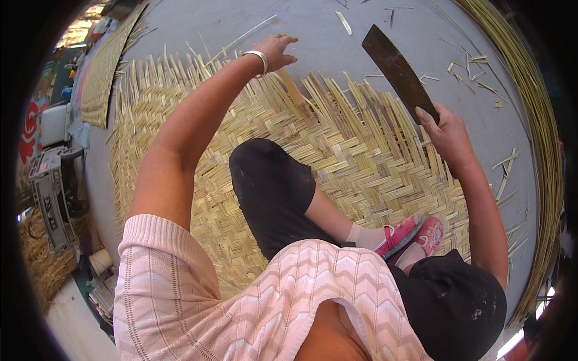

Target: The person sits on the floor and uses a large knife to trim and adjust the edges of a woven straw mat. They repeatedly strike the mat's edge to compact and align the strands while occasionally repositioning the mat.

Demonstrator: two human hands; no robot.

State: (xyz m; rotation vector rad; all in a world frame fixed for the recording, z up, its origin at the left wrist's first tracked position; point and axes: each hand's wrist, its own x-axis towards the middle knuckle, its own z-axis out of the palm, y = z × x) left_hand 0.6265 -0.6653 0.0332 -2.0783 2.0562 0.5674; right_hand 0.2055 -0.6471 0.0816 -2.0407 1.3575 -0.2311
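My right hand (450, 137) is wrapped round the lower end of a long, broad, dark-bladed knife (394, 69). Its blade slants up and to the left, over the right part of the mat's far fringe. Stretched forward, my left hand (276, 52), with a silver bangle at the wrist, has its fingers extended and thumb apart, with nothing in them. It is over or just beyond the uneven strip ends along the far edge of a woven mat (373, 171). The mat is of pale yellow-green split strips in a diagonal weave, and I sit on it with legs folded.
Cut strip scraps (481, 75) lie on the grey floor (319, 30) at far right. A long bundle of thin stalks (527, 78) curves along the right side. Another woven mat (99, 90) lies at far left, near a boxy grey appliance (51, 192).
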